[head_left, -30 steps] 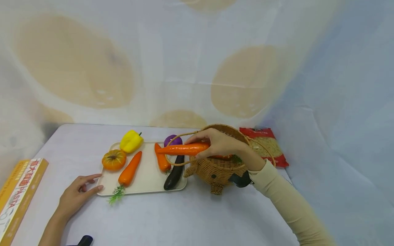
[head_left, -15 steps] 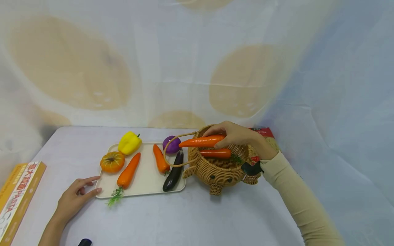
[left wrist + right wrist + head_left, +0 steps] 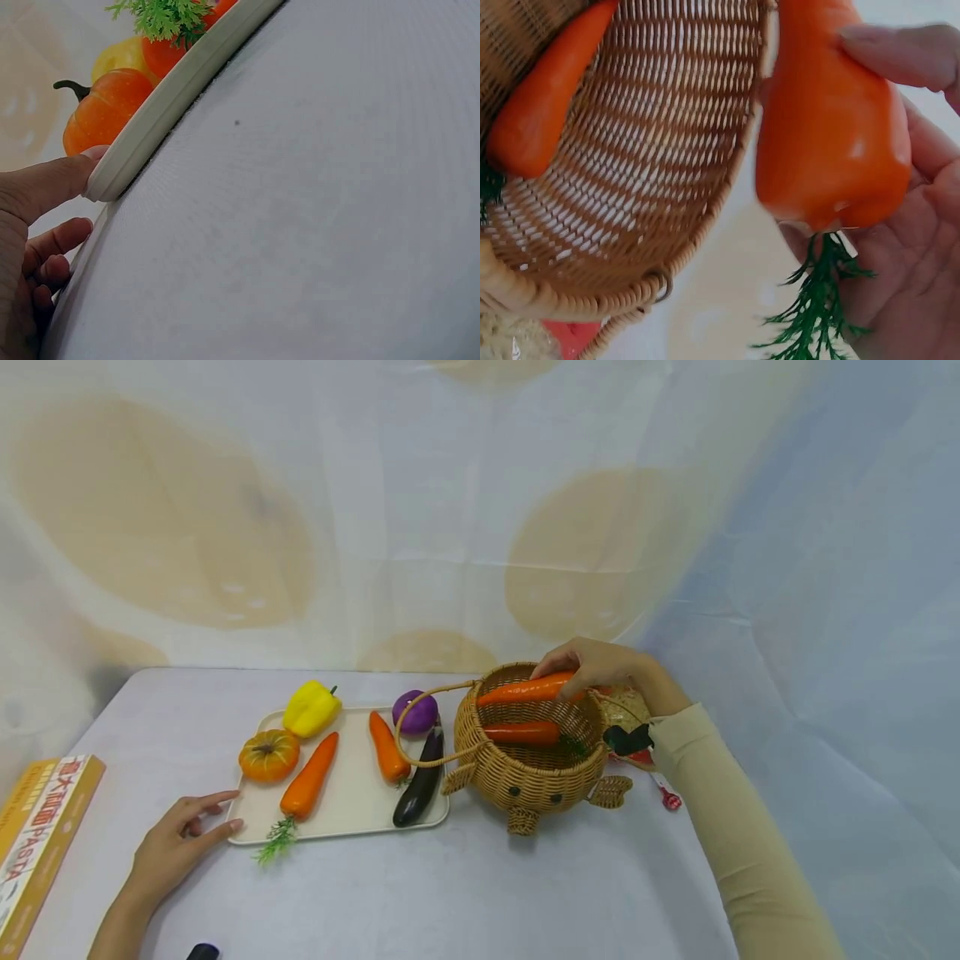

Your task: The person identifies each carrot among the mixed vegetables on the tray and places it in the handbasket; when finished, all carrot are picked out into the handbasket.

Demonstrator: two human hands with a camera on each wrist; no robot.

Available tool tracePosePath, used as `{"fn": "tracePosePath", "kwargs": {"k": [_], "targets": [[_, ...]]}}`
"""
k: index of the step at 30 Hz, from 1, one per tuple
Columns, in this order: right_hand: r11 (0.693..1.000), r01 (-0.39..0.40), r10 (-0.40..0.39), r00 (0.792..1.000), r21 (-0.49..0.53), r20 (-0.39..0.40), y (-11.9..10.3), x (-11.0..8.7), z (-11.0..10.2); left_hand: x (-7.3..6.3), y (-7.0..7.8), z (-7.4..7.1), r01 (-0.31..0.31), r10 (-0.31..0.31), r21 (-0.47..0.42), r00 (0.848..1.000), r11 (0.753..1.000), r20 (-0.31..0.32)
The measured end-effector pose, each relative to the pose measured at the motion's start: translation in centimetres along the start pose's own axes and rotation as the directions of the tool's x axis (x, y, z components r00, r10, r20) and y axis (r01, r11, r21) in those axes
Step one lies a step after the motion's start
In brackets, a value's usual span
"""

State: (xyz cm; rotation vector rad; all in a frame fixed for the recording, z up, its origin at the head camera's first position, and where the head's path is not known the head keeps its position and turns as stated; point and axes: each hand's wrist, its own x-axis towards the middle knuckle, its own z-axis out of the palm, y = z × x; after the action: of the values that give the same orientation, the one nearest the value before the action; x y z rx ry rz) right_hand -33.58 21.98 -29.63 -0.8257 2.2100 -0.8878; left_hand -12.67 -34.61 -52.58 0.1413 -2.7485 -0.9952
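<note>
My right hand (image 3: 600,664) grips an orange carrot (image 3: 525,692) by its thick end over the wicker basket (image 3: 487,781), whose front has an animal face. In the right wrist view, green leaves (image 3: 821,300) hang from that end beside the basket rim. Inside the basket lies another carrot (image 3: 525,733). My left hand (image 3: 168,847) touches the left edge of the cream tray (image 3: 352,781) with thumb and index finger spread. On the tray are a pumpkin (image 3: 270,756), a yellow bell pepper (image 3: 311,708), two carrots, an eggplant (image 3: 422,785) and a round purple vegetable (image 3: 415,712).
Orange and white pasta boxes (image 3: 45,835) lie at the table's left. A red bag (image 3: 626,710) is partly hidden behind the basket and right arm, with a small lollipop-like item (image 3: 670,797) near it. The basket handle (image 3: 401,731) leans over the tray's right end.
My right hand has carried the carrot rightward, from over the tray's right end to over the basket's back rim. The left hand stays at the tray's edge.
</note>
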Motion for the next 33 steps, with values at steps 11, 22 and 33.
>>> {"fn": "tracePosePath", "kwargs": {"k": [11, 22, 33], "targets": [[0.991, -0.107, 0.113, 0.990, -0.074, 0.082, 0.2, 2.9, -0.4, -0.2, -0.2, -0.2, 0.027, -0.027, 0.021, 1.000, 0.999, 0.006], [0.965, -0.199, 0.214, 0.974, -0.169, 0.078, 1.3, 6.3, 1.4, -0.5, -0.2, 0.1, 0.010, -0.010, -0.009, 1.000, 1.000, -0.006], [0.952, -0.235, 0.253, 0.965, -0.197, 0.071, 3.1, 7.0, 2.7, -1.0, 0.0, 0.1, 0.012, -0.012, 0.006, 1.000, 1.000, 0.007]]}}
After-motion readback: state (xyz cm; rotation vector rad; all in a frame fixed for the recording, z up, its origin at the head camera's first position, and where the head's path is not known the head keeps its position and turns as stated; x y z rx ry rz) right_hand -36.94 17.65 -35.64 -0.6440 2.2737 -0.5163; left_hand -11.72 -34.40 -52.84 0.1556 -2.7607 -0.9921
